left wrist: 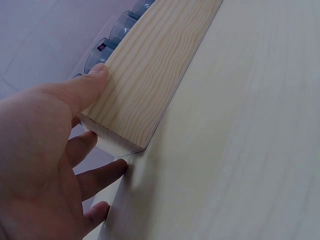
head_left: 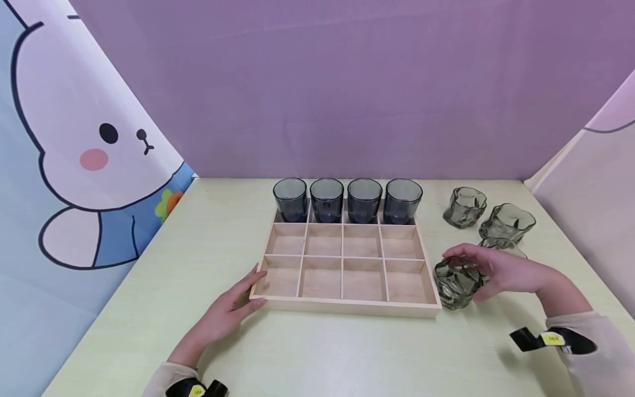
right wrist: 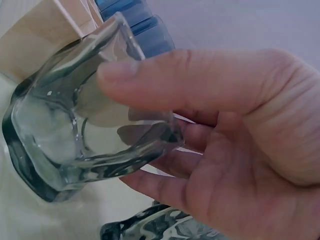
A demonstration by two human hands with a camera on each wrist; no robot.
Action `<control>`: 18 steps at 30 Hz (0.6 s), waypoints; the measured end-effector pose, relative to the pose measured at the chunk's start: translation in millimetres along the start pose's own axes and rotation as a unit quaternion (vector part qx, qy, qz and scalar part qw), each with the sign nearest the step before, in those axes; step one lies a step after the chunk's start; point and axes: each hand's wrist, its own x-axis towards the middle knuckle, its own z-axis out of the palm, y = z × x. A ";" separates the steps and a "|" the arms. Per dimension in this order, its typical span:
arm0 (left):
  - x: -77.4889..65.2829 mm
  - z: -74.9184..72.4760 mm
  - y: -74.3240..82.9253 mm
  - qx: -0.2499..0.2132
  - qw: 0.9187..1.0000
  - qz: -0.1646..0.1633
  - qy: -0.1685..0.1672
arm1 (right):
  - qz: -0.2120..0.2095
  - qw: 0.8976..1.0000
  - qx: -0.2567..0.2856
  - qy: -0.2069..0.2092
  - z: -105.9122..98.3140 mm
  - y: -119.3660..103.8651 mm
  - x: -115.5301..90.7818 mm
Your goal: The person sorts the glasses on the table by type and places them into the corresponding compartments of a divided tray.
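A pale wooden compartment tray (head_left: 342, 305) lies on the table. Four dark blue-grey glasses fill its back row, among them one at the left end (head_left: 290, 201); the other two rows hold nothing. My left hand (head_left: 225, 311) grips the tray's front left corner, thumb on the front wall and a finger at the side. Beside the front right corner, my right hand (head_left: 513, 270) holds a wavy greenish glass (right wrist: 60, 130) between thumb and fingers. In the right wrist view the glass is tilted, and the fingers show through its wall.
Other wavy greenish glasses stand right of the tray: one at the back (head_left: 465, 207), one farther right (head_left: 508, 222), and one partly hidden behind my right hand (head_left: 503, 245). A purple cloth (head_left: 357, 88) hangs behind the table; a cartoon-print cloth (head_left: 99, 165) is on the left.
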 end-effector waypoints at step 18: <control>0.4 -0.5 0.1 -0.002 1.000 -0.005 -0.001 | 0.006 0.991 -0.107 0.086 3.4 -11.4 0.7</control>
